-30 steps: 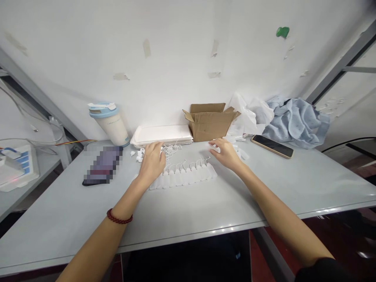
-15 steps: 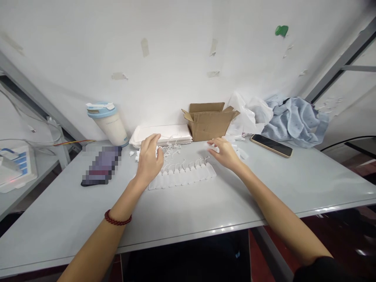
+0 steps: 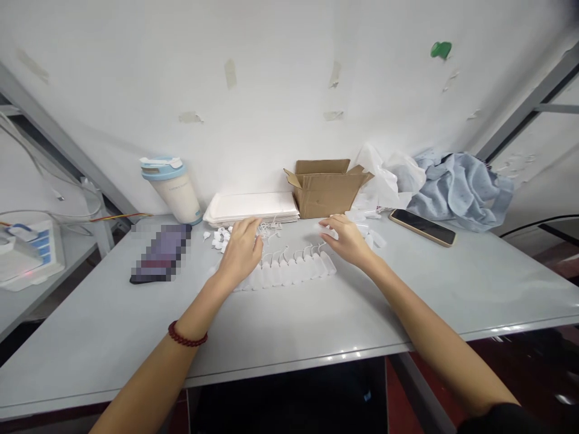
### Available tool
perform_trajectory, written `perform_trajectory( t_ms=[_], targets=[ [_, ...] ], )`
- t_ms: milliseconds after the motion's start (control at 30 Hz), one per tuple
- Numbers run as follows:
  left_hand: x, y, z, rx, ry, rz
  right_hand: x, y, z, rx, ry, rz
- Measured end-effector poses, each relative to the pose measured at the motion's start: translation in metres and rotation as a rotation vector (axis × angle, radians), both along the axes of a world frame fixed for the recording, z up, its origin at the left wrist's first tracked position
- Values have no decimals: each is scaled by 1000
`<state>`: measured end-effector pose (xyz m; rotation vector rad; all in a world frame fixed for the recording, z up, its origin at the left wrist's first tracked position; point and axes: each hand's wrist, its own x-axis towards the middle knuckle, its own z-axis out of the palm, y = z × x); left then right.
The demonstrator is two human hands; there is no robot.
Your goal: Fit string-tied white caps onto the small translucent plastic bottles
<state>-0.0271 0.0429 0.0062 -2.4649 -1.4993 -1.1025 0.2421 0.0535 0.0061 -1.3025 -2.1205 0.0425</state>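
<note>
A row of several small white plastic pieces with thin hooked wires [image 3: 292,270] lies on the grey table [image 3: 316,319]. My left hand [image 3: 240,253] rests at the row's left end, fingers stretched toward a tangle of white wires [image 3: 269,229] and a scatter of small white caps [image 3: 219,238]. My right hand [image 3: 347,238] hovers at the row's right end, fingers curled round a small clear piece [image 3: 329,231].
A blue-lidded cup [image 3: 169,188], a stack of white trays [image 3: 251,208] and an open cardboard box [image 3: 326,187] line the wall. A phone [image 3: 421,226], white bags [image 3: 384,178], blue cloth [image 3: 461,187] sit right. A dark blurred object [image 3: 160,253] lies left.
My left hand lifted from the row's left end, then came down again a little further toward the wire tangle. My right hand stayed almost still at the right end.
</note>
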Motion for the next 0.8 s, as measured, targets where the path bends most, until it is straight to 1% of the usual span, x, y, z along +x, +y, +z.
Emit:
perform_trajectory(
  t_ms=[167, 300, 400, 633, 800],
  targets=[
    [9, -9, 6, 18, -103, -33, -7, -8, 5, -35, 103, 50],
    [18, -21, 11, 31, -154, -100, -19, -21, 13, -148, 254, 146],
    [23, -28, 13, 46, -165, -141, -27, -29, 17, -228, 317, 203],
    [29, -34, 13, 74, -162, -206, -30, -32, 17, -333, 445, 236],
    [29, -35, 14, 101, -158, -211, -30, -32, 17, -382, 521, 254]
  ],
)
